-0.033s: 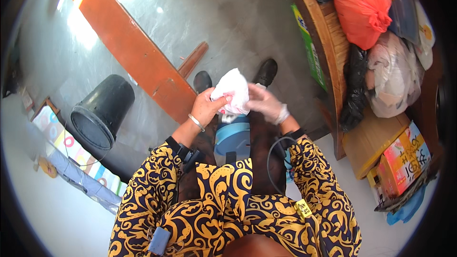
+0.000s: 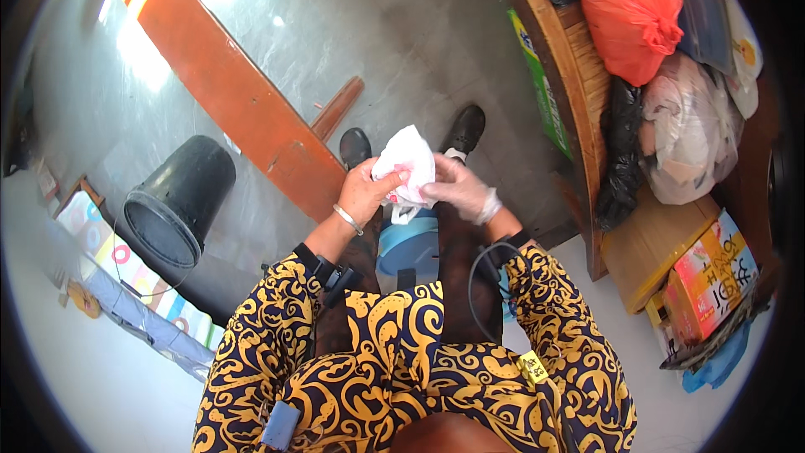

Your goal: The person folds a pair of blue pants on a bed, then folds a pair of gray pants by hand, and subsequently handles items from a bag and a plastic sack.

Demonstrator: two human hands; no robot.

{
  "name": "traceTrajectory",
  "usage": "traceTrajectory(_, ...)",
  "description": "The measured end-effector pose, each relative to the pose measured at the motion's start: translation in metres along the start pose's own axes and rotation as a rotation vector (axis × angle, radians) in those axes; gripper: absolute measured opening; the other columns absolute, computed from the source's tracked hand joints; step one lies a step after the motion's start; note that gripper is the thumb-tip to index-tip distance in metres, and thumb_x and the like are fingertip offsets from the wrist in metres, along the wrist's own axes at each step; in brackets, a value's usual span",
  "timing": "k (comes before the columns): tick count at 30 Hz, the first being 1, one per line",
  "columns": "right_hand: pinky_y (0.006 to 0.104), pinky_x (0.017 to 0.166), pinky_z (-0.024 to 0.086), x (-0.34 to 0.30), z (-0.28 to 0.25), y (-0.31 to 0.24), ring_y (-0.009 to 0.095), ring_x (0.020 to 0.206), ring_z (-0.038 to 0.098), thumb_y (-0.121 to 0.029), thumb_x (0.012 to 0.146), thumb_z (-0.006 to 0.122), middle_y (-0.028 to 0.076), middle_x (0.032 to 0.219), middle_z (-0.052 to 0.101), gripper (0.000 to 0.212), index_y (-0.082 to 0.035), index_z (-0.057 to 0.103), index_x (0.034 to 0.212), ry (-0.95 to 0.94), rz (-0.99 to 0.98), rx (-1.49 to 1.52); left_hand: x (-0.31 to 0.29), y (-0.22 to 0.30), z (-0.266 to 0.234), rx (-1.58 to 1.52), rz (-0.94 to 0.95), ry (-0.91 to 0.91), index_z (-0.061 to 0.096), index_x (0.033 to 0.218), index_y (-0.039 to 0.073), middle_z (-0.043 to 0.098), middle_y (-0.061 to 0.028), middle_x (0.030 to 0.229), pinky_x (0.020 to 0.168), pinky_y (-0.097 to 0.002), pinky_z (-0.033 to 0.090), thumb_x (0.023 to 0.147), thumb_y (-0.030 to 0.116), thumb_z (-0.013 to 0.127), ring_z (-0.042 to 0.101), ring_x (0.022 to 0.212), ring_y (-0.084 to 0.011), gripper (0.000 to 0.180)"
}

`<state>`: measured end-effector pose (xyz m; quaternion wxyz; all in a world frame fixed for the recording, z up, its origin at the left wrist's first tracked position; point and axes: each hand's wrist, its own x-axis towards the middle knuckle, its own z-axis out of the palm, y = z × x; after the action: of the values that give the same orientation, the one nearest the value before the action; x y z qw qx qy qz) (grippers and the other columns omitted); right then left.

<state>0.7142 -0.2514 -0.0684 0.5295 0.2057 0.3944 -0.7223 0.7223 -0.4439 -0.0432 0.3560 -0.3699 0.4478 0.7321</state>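
A crumpled white plastic bag with red print is held up in front of me, above the gap between my knees. My left hand, with a bangle at the wrist, pinches its left side, the thumb lying across the print. At the bag's right edge, my right hand wears a thin clear glove and has its thumb and fingers closed on the plastic. One bag handle dangles below. Beneath it, between my legs, is a round blue plastic thing, partly hidden. Whatever the bag contains cannot be seen.
A long reddish-brown wooden bench runs across the left, with a black bucket beside it. On the right, a wooden table bears a red bag, a translucent bag and a black bag. A cardboard box lies nearer.
My right hand has moved slightly left and its fingers have closed in on the bag's edge. The bag's handle hangs more plainly below it.
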Motion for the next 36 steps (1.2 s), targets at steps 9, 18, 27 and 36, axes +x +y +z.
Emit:
traceTrajectory(9, 0.0250, 0.078, 0.043, -0.042, 0.034, -0.023, 0.013, 0.089, 0.054, -0.007, 0.075, 0.062, 0.004, 0.099, 0.056, 0.041, -0.002, 0.047, 0.112, 0.255, -0.051, 0.128, -0.013, 0.020, 0.026, -0.073, -0.159, -0.172, 0.055, 0.098, 0.001, 0.059, -0.0034, 0.087, 0.069, -0.0219, 0.045, 0.076, 0.011, 0.063, 0.055, 0.077, -0.0092, 0.025)
traceTrajectory(18, 0.0280, 0.069, 0.044, -0.127, -0.055, -0.188, 0.015, 0.076, 0.052, -0.016, 0.072, 0.068, 0.007, 0.089, 0.056, 0.033, -0.001, 0.051, 0.097, 1.440, -0.956, -0.567, -0.046, 0.054, 0.003, 0.114, -0.098, -0.133, 0.048, 0.113, 0.007, 0.056, -0.0022, 0.093, 0.067, -0.0211, 0.044, 0.076, 0.017, 0.063, 0.054, 0.079, -0.0080, 0.041)
traceTrajectory(27, 0.0392, 0.070, 0.042, -0.100, -0.185, -0.305, 0.034, 0.077, 0.051, -0.019, 0.067, 0.061, 0.018, 0.090, 0.052, 0.030, -0.007, 0.057, 0.095, 1.491, -0.433, -1.567, -0.089, 0.043, -0.057, 0.081, -0.058, 0.109, 0.050, 0.108, 0.007, 0.058, -0.0011, 0.088, 0.063, -0.0200, 0.044, 0.077, 0.015, 0.062, 0.055, 0.075, -0.0077, 0.034)
traceTrajectory(36, 0.0435, 0.078, 0.043, -0.097, -0.194, -0.342, 0.040, 0.096, 0.049, -0.028, 0.074, 0.050, 0.025, 0.101, 0.053, 0.037, -0.003, 0.055, 0.100, 1.073, 0.250, -1.879, -0.103, 0.040, -0.067, 0.125, 0.036, 0.174, 0.054, 0.103, 0.008, 0.055, 0.0014, 0.078, 0.059, -0.0205, 0.043, 0.076, 0.018, 0.062, 0.051, 0.069, -0.0062, 0.030)
